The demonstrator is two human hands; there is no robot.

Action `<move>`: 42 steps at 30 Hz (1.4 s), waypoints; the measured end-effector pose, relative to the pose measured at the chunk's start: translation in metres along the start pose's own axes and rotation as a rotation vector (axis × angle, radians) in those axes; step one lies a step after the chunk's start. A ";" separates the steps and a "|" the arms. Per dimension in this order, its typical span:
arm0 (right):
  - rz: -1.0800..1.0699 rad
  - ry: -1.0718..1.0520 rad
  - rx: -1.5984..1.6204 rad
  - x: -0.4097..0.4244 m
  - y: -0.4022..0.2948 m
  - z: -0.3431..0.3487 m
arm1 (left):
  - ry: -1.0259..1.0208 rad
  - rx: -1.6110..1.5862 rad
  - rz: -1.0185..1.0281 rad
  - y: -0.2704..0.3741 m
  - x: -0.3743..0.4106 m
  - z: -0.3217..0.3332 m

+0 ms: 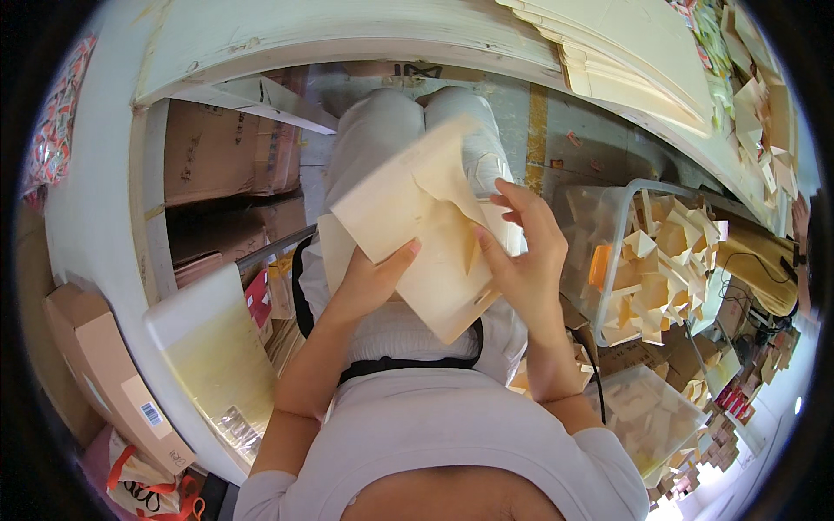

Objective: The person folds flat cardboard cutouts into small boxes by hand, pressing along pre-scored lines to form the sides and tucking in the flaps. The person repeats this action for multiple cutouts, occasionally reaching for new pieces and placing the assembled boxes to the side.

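A cream die-cut paperboard sheet [417,228] lies tilted over my lap, partly folded and blurred along its upper edge. My left hand [381,277] grips its lower left edge, thumb on top. At its right side is my right hand [524,251], thumb against the board and fingers raised and apart. More cream board [332,251] shows beneath the sheet, on my lap. A stack of flat cream boards [625,58] rests on the white table at the upper right.
To the right stands a clear plastic bin [616,260] heaped with folded cream pieces; another translucent container [651,410] is below it. Brown cartons [208,153] sit under the white table [365,26]. At left are a long cardboard box [117,371] and a white board [215,352]. Part of another person shows far right.
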State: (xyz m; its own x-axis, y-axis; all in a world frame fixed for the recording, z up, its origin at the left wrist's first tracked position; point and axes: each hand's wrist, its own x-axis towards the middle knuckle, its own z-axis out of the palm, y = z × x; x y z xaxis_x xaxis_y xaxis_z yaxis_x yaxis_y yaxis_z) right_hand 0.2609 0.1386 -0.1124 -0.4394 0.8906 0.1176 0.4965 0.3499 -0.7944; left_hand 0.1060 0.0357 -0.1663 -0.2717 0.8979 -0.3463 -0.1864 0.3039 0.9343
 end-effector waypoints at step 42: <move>-0.028 -0.257 0.469 -0.015 -0.014 0.032 | -0.396 0.049 0.322 -0.021 0.005 -0.044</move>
State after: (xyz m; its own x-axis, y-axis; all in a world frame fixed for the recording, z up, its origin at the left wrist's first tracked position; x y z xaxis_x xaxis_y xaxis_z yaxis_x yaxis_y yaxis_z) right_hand 0.2361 0.1113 -0.1224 -0.6461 0.7622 0.0396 0.1198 0.1526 -0.9810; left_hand 0.0672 0.0200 -0.1913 0.0720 0.9974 0.0098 -0.1046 -0.0022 0.9945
